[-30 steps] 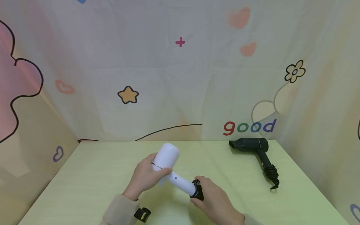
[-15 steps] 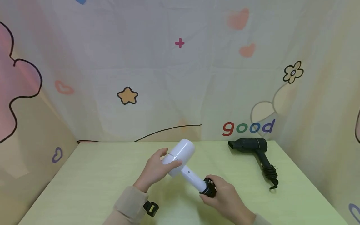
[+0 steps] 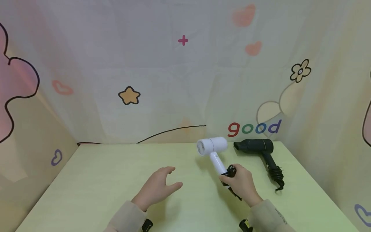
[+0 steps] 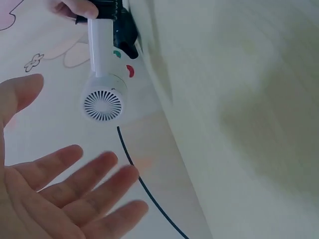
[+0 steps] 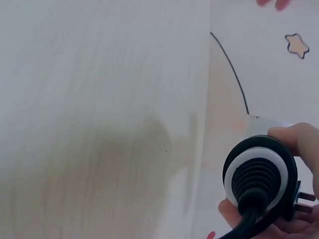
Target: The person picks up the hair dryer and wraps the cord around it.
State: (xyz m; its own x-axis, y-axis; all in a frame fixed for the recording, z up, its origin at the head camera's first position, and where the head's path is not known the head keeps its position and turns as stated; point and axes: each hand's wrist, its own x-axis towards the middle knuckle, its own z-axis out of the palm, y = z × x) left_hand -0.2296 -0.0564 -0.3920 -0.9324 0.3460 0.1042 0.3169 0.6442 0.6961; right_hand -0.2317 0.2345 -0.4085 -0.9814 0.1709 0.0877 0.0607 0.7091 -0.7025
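My right hand (image 3: 242,183) grips a white hair dryer (image 3: 218,162) by the lower end of its handle, where the black cord is wound. The dryer's head points up and away, its round vent grille facing left. In the right wrist view the cord's ribbed sleeve (image 5: 256,181) and the metal plug prongs (image 5: 305,201) show beside the fingers. My left hand (image 3: 156,187) is held over the table with fingers spread and nothing in it. From the left wrist view, the white dryer (image 4: 102,64) appears beyond the open palm (image 4: 65,199).
A black hair dryer (image 3: 258,146) lies at the back right of the pale yellow-green table (image 3: 116,174), its cord wrapped round the handle. Behind the table hangs a patterned cloth (image 3: 162,80), with side cloths at left and right. Small black devices (image 3: 147,224) sit at the wrists.
My left hand has let go of the white hair dryer's head and drawn away. The right hand has carried the dryer right and farther back, close to the black one, turning its head more upright.
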